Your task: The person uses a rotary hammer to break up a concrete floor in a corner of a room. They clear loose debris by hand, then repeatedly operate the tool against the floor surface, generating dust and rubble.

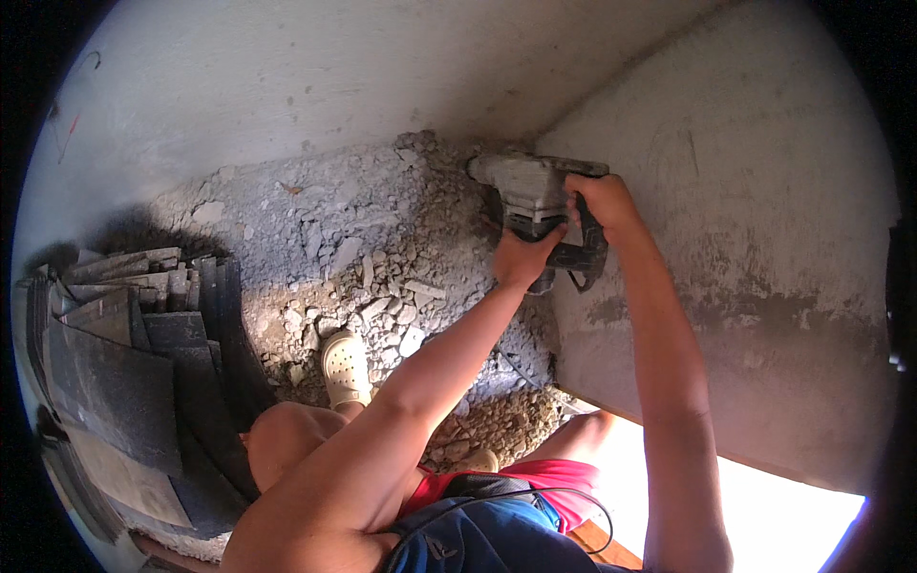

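Observation:
A dusty grey and black rotary hammer point(537, 186) is in the corner between two walls, its front end pointing left toward the rubble. My right hand point(604, 202) is closed round its rear handle. From below, my left hand point(523, 256) grips the black part of the body. Whether a bit is fitted, and where it would touch, I cannot tell; the front end blends into the broken stone. Broken concrete rubble point(353, 229) spreads left of the tool, and a thin cord point(516, 368) shows among the stones below it.
Stacked dark sheets or tiles point(115, 382) lean at the left. A plain wall point(726, 258) rises close to my right arm, with bright light below it. My foot in a cream clog point(346, 368) stands on the loose stones. A black cable point(573, 497) loops across my lap.

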`<action>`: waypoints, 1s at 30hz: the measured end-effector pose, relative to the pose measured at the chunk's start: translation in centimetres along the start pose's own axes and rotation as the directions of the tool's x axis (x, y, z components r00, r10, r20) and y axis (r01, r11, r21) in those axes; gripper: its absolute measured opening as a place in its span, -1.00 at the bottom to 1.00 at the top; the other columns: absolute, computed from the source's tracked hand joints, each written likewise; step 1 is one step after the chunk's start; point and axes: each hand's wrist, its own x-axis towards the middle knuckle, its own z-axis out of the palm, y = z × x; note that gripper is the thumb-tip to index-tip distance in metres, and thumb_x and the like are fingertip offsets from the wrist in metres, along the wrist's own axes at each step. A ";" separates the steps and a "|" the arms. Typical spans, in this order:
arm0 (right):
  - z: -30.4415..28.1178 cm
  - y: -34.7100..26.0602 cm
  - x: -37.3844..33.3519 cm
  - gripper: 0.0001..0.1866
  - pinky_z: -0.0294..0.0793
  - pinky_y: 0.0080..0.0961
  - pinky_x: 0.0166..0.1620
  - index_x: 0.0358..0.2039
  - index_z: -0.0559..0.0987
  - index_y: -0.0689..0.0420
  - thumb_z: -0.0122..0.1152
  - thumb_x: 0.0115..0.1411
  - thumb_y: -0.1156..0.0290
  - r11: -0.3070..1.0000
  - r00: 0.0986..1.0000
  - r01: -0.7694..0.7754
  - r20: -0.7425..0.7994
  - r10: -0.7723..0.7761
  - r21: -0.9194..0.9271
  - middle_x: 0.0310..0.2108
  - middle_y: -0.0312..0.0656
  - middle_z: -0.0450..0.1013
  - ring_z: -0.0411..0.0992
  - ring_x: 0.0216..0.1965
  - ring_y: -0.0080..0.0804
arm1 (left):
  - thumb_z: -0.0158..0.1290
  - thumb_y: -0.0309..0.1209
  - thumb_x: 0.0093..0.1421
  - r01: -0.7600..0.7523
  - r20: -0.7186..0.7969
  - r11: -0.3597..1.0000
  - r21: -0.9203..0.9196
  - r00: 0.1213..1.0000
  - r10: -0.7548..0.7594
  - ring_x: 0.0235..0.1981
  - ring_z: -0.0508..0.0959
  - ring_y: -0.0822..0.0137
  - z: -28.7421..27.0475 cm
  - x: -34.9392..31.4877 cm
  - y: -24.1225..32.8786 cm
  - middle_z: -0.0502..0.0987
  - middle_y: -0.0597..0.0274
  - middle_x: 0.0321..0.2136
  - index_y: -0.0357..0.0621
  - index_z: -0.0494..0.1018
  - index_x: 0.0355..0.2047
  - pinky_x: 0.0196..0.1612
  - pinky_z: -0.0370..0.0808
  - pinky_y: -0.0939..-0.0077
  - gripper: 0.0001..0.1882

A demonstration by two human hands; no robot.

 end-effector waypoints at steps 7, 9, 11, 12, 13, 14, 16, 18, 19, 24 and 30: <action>0.5 0.0 0.9 -0.77 0.36 -0.30 -0.54 -0.59 0.57 0.33 0.31 0.05 0.41 0.999 1.000 0.005 0.017 -0.004 -0.034 -0.61 -0.11 0.50 0.43 -0.66 -0.31 | 0.40 0.27 -0.18 0.016 -0.013 1.000 -0.002 1.000 -0.016 0.08 0.60 -0.06 -0.7 -0.1 0.5 0.61 -0.18 0.02 -0.39 0.44 0.11 0.10 0.51 0.20 0.07; 0.5 -0.4 1.0 -0.75 0.40 -0.29 -0.53 -0.60 0.57 0.35 0.31 0.05 0.39 0.998 0.999 0.031 -0.010 -0.031 -0.054 -0.61 -0.10 0.51 0.45 -0.65 -0.29 | 0.41 0.24 -0.16 0.057 0.010 0.998 -0.038 0.998 -0.057 0.07 0.61 -0.03 -0.8 -0.3 1.2 0.61 -0.15 0.02 -0.38 0.45 0.10 0.10 0.51 0.21 0.04; 2.2 -2.0 1.1 -0.74 0.40 -0.30 -0.54 -0.58 0.58 0.36 0.31 0.06 0.38 0.988 0.997 0.080 0.007 -0.080 -0.133 -0.60 -0.09 0.52 0.45 -0.65 -0.30 | 0.42 0.20 -0.13 0.097 0.023 0.991 -0.088 0.995 -0.095 0.04 0.62 0.02 -1.4 1.0 1.1 0.61 -0.11 0.01 -0.37 0.46 0.09 0.08 0.51 0.23 -0.02; 3.0 -2.6 1.3 -0.74 0.39 -0.31 -0.57 -0.56 0.58 0.36 0.32 0.06 0.37 0.973 0.995 0.103 0.020 -0.101 -0.205 -0.59 -0.09 0.52 0.43 -0.65 -0.32 | 0.42 0.17 -0.10 0.041 -0.004 0.979 -0.201 0.999 -0.043 0.03 0.62 0.05 -1.4 1.0 1.0 0.61 -0.09 0.00 -0.36 0.47 0.08 0.07 0.50 0.24 -0.06; 3.6 -3.1 1.3 -0.74 0.38 -0.32 -0.59 -0.53 0.58 0.37 0.33 0.07 0.37 0.953 0.992 0.124 0.031 -0.120 -0.276 -0.57 -0.08 0.52 0.42 -0.65 -0.34 | 0.42 0.14 -0.08 -0.016 -0.032 0.951 -0.308 0.999 0.007 0.01 0.63 0.07 -1.4 1.1 1.0 0.61 -0.06 0.00 -0.36 0.47 0.06 0.07 0.50 0.25 -0.10; 4.5 -3.6 0.9 -0.72 0.41 -0.31 -0.57 -0.57 0.59 0.37 0.32 0.06 0.35 0.935 0.988 0.150 0.073 -0.133 -0.321 -0.60 -0.07 0.52 0.45 -0.64 -0.31 | 0.42 0.11 -0.05 -0.072 -0.063 0.909 -0.410 0.997 0.051 0.00 0.63 0.10 -1.4 1.0 1.0 0.61 -0.04 -0.01 -0.35 0.48 0.05 0.06 0.50 0.26 -0.14; 5.8 -4.7 0.2 -0.67 0.47 -0.30 -0.52 -0.64 0.60 0.36 0.30 0.05 0.31 0.887 0.974 0.213 0.162 -0.159 -0.410 -0.65 -0.04 0.54 0.52 -0.62 -0.26 | 0.42 0.06 -0.03 -0.009 -0.080 0.869 -0.495 0.996 -0.035 -0.03 0.63 0.13 -2.0 0.2 0.8 0.61 0.00 -0.02 -0.35 0.48 0.06 0.06 0.49 0.28 -0.17; 5.1 -5.3 -1.1 -0.66 0.45 -0.30 -0.54 -0.62 0.60 0.36 0.32 0.06 0.29 0.933 0.970 0.216 0.173 -0.171 -0.288 -0.65 -0.06 0.53 0.51 -0.64 -0.28 | 0.42 0.05 -0.02 -0.021 -0.093 0.836 -0.548 0.995 -0.036 -0.03 0.63 0.14 -2.1 -0.7 1.1 0.61 -0.01 -0.02 -0.35 0.48 0.06 0.07 0.48 0.29 -0.18; 4.9 -5.4 -2.1 -0.66 0.45 -0.29 -0.55 -0.61 0.61 0.36 0.33 0.06 0.28 0.951 0.968 0.212 0.181 -0.173 -0.227 -0.65 -0.07 0.53 0.50 -0.65 -0.29 | 0.42 0.06 -0.02 -0.056 -0.100 0.830 -0.555 0.995 0.000 -0.02 0.63 0.12 -1.9 -1.6 1.6 0.62 -0.03 -0.02 -0.36 0.48 0.06 0.08 0.48 0.29 -0.17; 1.6 -7.3 -6.6 -0.69 0.40 -0.31 -0.59 -0.56 0.61 0.35 0.39 0.06 0.30 0.965 0.971 0.238 0.066 -0.232 -0.111 -0.64 -0.11 0.51 0.45 -0.68 -0.33 | 0.40 0.18 -0.09 -0.048 -0.070 0.926 -0.374 0.997 0.024 0.03 0.63 0.03 -1.6 -3.7 4.0 0.63 -0.14 -0.04 -0.40 0.48 0.04 0.11 0.47 0.29 -0.08; 0.6 -7.8 -6.2 -0.69 0.38 -0.31 -0.62 -0.58 0.60 0.36 0.39 0.06 0.33 0.955 0.959 0.282 0.003 -0.283 -0.092 -0.64 -0.10 0.51 0.45 -0.68 -0.30 | 0.37 -0.06 0.06 -0.007 -0.049 0.977 -0.214 0.999 -0.004 -0.04 0.63 0.21 -2.0 -3.0 5.9 0.64 -0.01 -0.06 -0.34 0.52 0.01 0.01 0.51 0.35 -0.33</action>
